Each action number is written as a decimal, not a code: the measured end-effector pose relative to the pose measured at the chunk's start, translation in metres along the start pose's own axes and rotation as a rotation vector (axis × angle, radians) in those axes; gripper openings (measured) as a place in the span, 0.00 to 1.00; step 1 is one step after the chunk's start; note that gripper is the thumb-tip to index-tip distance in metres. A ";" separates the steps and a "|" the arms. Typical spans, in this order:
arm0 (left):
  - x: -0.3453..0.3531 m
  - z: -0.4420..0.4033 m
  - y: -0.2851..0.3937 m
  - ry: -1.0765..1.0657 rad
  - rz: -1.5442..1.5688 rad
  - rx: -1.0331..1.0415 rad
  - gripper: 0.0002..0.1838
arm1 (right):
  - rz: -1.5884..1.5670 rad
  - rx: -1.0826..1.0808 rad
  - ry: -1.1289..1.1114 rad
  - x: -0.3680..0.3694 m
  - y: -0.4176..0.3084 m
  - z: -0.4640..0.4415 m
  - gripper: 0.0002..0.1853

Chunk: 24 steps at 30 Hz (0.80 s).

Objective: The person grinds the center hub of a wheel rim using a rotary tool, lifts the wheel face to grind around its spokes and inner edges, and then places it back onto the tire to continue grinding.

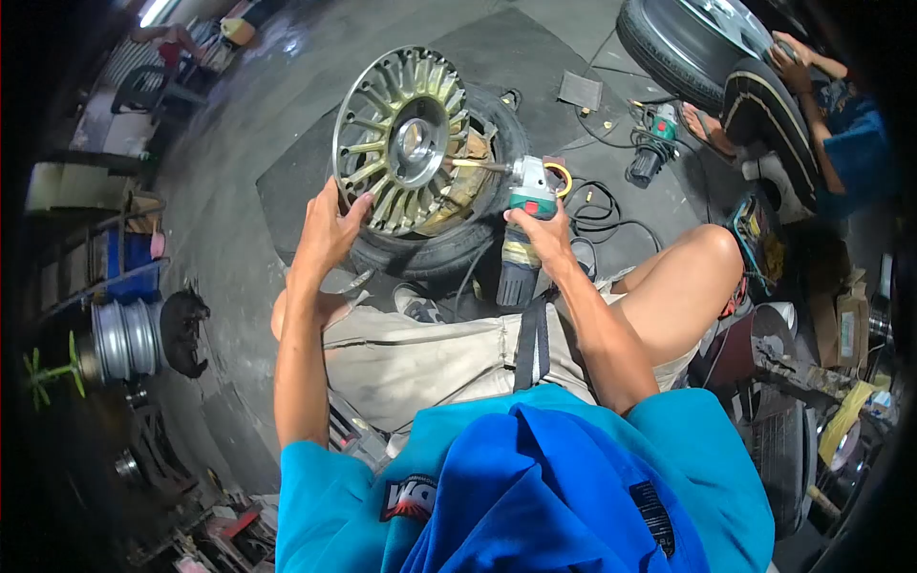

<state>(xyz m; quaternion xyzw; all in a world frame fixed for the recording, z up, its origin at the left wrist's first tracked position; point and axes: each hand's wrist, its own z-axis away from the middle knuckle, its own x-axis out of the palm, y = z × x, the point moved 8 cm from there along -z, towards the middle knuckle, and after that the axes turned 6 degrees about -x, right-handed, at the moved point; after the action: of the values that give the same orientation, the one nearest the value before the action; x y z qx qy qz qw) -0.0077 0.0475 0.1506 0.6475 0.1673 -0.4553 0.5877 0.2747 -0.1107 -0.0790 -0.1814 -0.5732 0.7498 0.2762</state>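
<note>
My left hand grips the lower left edge of a many-spoked metal wheel rim, its thumb over the spokes. The rim stands tilted above a tyre lying flat on the floor. Inside that tyre, worn brownish material shows. In my right hand is a green and grey angle grinder, body pointing down toward my lap. From its head a thin rod with a pale tip reaches left to the rim; whether it touches is unclear. A yellow ring-shaped part sits at the head's right.
On the right, a person's hands rest by another wheel with a tyre. A second grinder and looped black cables lie on the floor. Silver rims stand at left; boxes crowd the right.
</note>
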 end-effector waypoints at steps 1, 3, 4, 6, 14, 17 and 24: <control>-0.002 -0.004 -0.015 0.010 0.008 -0.007 0.20 | -0.040 -0.007 -0.014 -0.001 -0.018 0.005 0.47; -0.010 -0.023 -0.033 0.043 0.039 0.213 0.19 | -0.049 -0.019 -0.038 -0.001 -0.019 0.004 0.46; -0.019 -0.034 -0.035 -0.098 0.034 0.050 0.19 | -0.066 -0.028 -0.055 -0.001 -0.020 0.003 0.44; -0.041 -0.052 -0.002 -0.312 -0.023 -0.008 0.17 | -0.036 -0.043 -0.060 0.001 -0.027 0.008 0.47; -0.047 -0.136 0.005 -0.361 0.053 -0.204 0.19 | 0.187 -0.241 -0.039 0.011 -0.021 0.004 0.48; -0.041 -0.147 -0.003 -0.106 -0.073 -0.034 0.20 | 0.142 -0.313 -0.032 0.021 -0.049 0.004 0.38; -0.034 -0.104 0.038 0.277 -0.241 0.090 0.24 | 0.390 -0.271 -0.092 0.051 -0.076 0.006 0.47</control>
<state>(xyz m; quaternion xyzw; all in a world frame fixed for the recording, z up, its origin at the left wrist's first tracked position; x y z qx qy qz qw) 0.0441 0.1439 0.1893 0.7051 0.3024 -0.4357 0.4707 0.2471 -0.0684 -0.0018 -0.2898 -0.6348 0.7125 0.0732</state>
